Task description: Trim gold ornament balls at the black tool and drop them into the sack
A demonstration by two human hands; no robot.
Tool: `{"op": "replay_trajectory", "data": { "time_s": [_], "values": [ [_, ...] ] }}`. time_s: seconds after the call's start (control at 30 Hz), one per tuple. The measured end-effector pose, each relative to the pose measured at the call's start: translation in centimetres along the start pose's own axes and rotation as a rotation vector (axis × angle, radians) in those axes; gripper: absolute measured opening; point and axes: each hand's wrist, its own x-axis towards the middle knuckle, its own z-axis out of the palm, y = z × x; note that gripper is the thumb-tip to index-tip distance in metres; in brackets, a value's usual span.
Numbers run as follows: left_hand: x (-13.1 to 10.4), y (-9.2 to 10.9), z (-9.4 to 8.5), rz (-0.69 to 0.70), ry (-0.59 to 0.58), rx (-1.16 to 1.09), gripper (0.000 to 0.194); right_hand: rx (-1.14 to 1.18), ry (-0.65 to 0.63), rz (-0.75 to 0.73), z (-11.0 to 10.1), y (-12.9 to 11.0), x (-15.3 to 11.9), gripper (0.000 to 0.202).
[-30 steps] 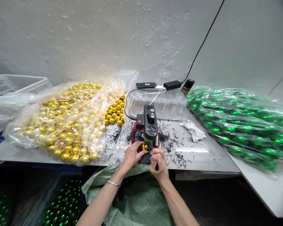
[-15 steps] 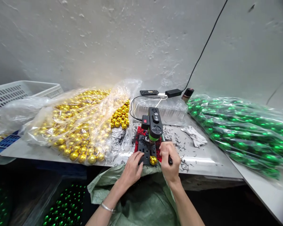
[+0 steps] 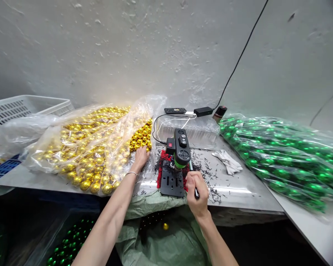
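My left hand [image 3: 141,157] reaches to the gold balls [image 3: 140,138] at the mouth of a clear plastic bag, its fingers bent together against them; what they hold, if anything, is hidden. My right hand [image 3: 198,190] is closed round the black-tipped lever handle [image 3: 197,194] of a small black press [image 3: 181,146] with a green ring. Below the press head, the slotted black base plate [image 3: 172,183] carries no ball. One gold ball [image 3: 165,226] shows over the open green sack [image 3: 166,244] below the table edge.
Red matting [image 3: 159,170] lies under the press, with black scraps around it. Behind stands a clear plastic box [image 3: 202,129] with a power adapter [image 3: 203,111] and cables. White gloves [image 3: 228,162] and bagged green balls [image 3: 280,155] lie right. A white basket [image 3: 50,105] stands left.
My left hand has gone from the base plate to the gold balls at the left. The gold ball has left the plate, and one now shows over the sack. My right hand stays on the lever.
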Motion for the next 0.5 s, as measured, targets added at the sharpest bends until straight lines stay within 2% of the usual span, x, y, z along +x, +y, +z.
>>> {"op": "replay_trajectory", "data": {
  "time_s": [0.1,0.17,0.3,0.33,0.4,0.5],
  "values": [
    [-0.8,-0.2,-0.4,-0.032,-0.022,-0.116,0.03,0.0,0.001,0.001,0.0,0.1,-0.1,0.024],
    [-2.3,-0.2,-0.9,-0.058,-0.059,-0.292,0.032,0.005,0.003,0.004,0.0,0.2,-0.2,0.024],
    [-7.4,0.1,-1.9,-0.21,-0.256,-1.094,0.028,0.013,0.011,0.002,0.1,0.2,-0.2,0.025],
    [-8.8,0.2,-2.0,-0.259,-0.306,-1.237,0.028,0.014,0.011,0.001,0.1,0.2,-0.2,0.025],
    [-11.3,0.4,-1.6,-0.341,-0.384,-1.334,0.032,0.011,0.008,-0.002,0.0,0.1,-0.1,0.026],
    [-13.5,0.7,0.2,-0.389,-0.43,-1.287,0.041,-0.005,-0.009,-0.009,-0.1,0.1,0.0,0.026]
  ]
}}
